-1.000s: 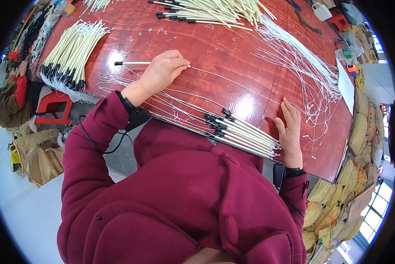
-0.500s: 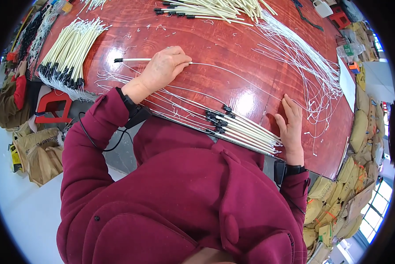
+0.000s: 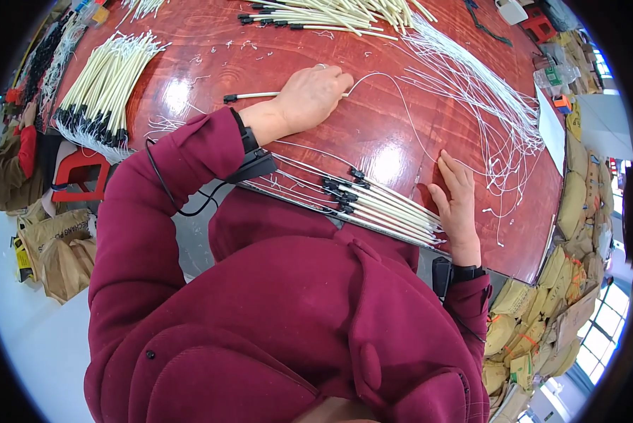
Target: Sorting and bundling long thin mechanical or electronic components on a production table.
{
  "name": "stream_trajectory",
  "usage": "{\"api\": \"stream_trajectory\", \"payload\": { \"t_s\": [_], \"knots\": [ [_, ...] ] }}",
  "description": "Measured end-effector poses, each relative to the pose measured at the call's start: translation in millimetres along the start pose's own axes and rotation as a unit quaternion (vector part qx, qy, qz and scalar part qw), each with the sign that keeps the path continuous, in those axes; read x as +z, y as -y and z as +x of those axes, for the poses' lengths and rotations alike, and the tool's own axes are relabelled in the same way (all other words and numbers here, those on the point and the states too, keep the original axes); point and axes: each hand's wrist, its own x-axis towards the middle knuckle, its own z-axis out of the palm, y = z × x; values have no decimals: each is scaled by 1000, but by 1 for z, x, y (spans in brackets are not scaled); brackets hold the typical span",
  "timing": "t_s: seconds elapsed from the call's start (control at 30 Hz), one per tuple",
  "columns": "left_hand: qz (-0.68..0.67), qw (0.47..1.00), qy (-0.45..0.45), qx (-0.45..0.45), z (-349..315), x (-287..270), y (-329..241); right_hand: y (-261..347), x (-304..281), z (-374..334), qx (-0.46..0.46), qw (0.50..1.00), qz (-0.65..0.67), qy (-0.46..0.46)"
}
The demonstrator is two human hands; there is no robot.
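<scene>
My left hand (image 3: 313, 97) is closed over a thin cream stick (image 3: 258, 94) with a black end, lying level above the red table (image 3: 210, 77). From the stick's far end a white cord (image 3: 405, 107) arcs to the right and down toward my right hand (image 3: 459, 201). That hand rests on the tabletop with its fingers stretched out and the thumb apart. The cord reaches its fingertips; whether they press on it is unclear. Beside it, along the table's near edge, lies a row of similar sticks (image 3: 394, 209) with black ends and white cords trailing left.
A bundle of black-ended sticks (image 3: 108, 81) lies at the far left, another pile (image 3: 330, 17) at the back. Long loose white cords (image 3: 478, 92) spread over the right side. A red stool (image 3: 80, 173) and a seated person (image 3: 13, 158) are at left; stacked sacks (image 3: 542, 296) stand right.
My left hand has moved right with the stick, toward my right hand. The cord between them has gone from nearly straight to a slack, raised arc. My right hand stays almost in place.
</scene>
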Motion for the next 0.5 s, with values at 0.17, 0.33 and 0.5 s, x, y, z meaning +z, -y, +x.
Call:
{"api": "stream_trajectory", "payload": {
  "t_s": [0.17,0.33,0.5],
  "knots": [
    [1,1000,12,22,2,-2,-1,-4,0,0,7,1000,20,-17],
    [11,999,43,15,1,-1,1,-5,-1,1,12,1000,23,0],
    [14,1000,21,-12,2,5,-2,-5,-1,2,13,1000,23,0]
  ]
}}
